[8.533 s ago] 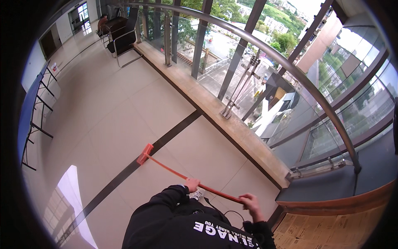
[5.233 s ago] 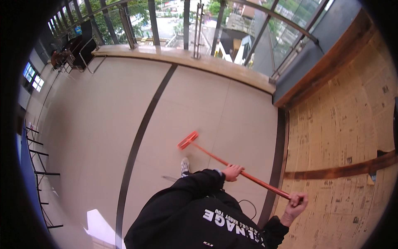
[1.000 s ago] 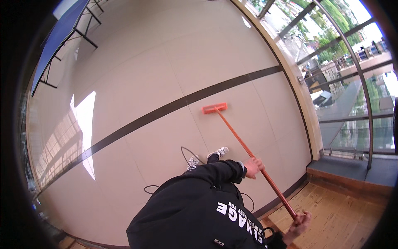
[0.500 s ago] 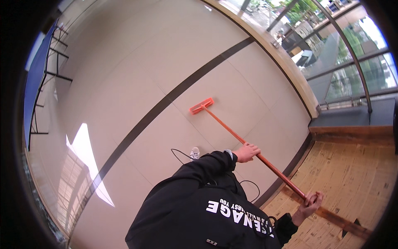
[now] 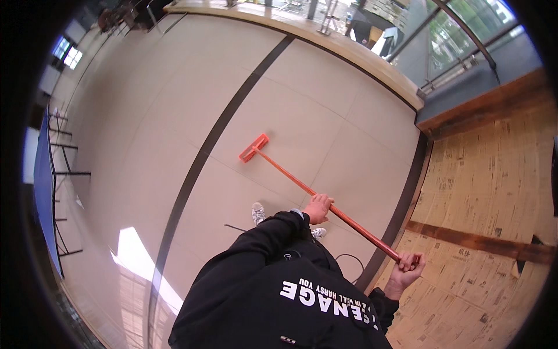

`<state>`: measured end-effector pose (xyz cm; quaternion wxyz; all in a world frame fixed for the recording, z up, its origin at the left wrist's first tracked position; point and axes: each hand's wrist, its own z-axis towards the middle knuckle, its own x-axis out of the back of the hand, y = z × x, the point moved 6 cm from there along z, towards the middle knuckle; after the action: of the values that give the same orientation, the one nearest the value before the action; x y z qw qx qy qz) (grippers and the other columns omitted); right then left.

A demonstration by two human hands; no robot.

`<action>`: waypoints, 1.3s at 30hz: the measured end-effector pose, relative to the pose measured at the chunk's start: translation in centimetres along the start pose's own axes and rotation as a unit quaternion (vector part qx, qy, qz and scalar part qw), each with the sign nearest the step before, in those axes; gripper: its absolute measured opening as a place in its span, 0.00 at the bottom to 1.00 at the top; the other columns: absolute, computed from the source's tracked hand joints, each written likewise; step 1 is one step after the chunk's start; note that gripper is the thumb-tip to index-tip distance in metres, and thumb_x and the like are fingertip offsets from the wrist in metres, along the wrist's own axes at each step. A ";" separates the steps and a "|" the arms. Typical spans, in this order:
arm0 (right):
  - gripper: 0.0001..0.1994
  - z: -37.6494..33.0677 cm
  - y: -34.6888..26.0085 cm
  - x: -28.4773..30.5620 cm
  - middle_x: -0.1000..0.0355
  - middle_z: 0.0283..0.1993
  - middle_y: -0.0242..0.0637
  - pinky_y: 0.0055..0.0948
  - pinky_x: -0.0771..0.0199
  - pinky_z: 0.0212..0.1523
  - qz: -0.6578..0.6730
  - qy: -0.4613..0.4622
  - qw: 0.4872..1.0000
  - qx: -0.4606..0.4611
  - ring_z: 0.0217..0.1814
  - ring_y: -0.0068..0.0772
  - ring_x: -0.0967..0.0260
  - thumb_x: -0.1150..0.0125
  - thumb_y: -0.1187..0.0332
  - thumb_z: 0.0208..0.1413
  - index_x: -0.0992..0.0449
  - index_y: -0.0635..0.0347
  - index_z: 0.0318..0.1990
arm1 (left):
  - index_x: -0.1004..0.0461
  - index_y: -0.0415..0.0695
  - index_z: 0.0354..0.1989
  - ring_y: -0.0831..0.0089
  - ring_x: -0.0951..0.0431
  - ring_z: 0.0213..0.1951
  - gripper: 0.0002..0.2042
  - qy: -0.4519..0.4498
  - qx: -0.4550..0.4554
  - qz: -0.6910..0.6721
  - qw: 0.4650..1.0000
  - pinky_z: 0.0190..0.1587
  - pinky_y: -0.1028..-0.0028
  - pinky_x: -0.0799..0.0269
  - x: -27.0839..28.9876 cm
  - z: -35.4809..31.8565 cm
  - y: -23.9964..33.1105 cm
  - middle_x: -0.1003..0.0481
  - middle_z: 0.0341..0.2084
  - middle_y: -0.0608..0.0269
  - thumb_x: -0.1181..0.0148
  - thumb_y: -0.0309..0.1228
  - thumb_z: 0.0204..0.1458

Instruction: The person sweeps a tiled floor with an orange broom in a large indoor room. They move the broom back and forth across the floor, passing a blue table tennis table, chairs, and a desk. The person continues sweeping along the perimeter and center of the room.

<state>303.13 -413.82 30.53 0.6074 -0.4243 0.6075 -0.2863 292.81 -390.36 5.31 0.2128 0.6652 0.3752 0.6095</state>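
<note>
Left of me a dark strip (image 5: pixel 222 124), then the red broom head (image 5: pixel 254 148) on pale floor (image 5: pixel 145 116) near it. Left hand (image 5: pixel 318 208) has fingers wrapped round the handle (image 5: pixel 360 229); right hand (image 5: pixel 410 264) clamps its top end. Looks mid-sweep; can't tell what's swept or left.

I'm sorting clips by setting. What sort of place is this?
Probably an upper-floor indoor hall or landing: large pale floor tiles, a metal handrail along windows that look down on the outdoors, and a blue-topped table at the left.
</note>
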 end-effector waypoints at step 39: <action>0.13 19.9 -22.1 19.0 0.55 0.12 0.24 0.20 0.54 0.21 -0.126 0.115 0.974 0.150 0.15 0.18 0.58 0.59 0.64 0.63 0.36 0.57 0.26 | 0.31 0.54 0.31 0.57 0.27 0.37 0.09 -0.158 -0.222 -0.052 0.961 0.37 0.56 0.36 -18.5 33.6 27.0 0.29 0.28 0.63 0.39 0.36 0.43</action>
<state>328.19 -437.40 38.25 0.5492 -0.3655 0.5649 -0.4957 332.38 -415.49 7.67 0.4433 0.6687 0.2264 0.5523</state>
